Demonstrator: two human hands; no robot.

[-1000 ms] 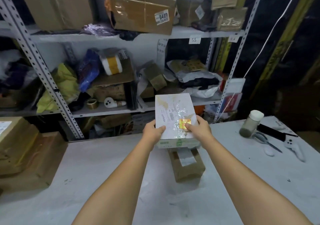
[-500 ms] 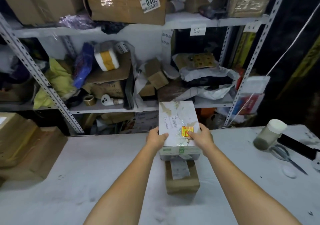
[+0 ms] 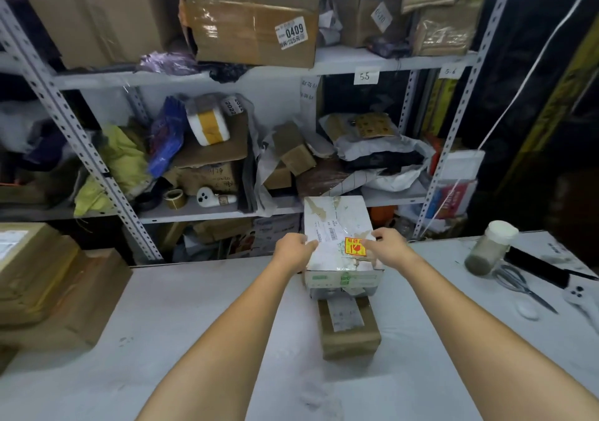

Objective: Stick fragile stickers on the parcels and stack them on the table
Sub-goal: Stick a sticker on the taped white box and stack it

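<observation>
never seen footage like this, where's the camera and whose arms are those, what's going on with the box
No machine here: the two bare arms are a person's, and the one picture comes from a wide-angle camera worn on that person's head, looking forward and down, so the arms reach in from the bottom edge. The left hand and the right hand each grip a side of a white parcel, which bears a red and yellow fragile sticker; the right thumb lies at the sticker's edge. The parcel is over the far end of a brown box lying on the grey table; whether it rests on it I cannot tell. Also on the table: bigger brown boxes at the left, a jar and scissors at the right. Behind stand shelves full of parcels.
</observation>
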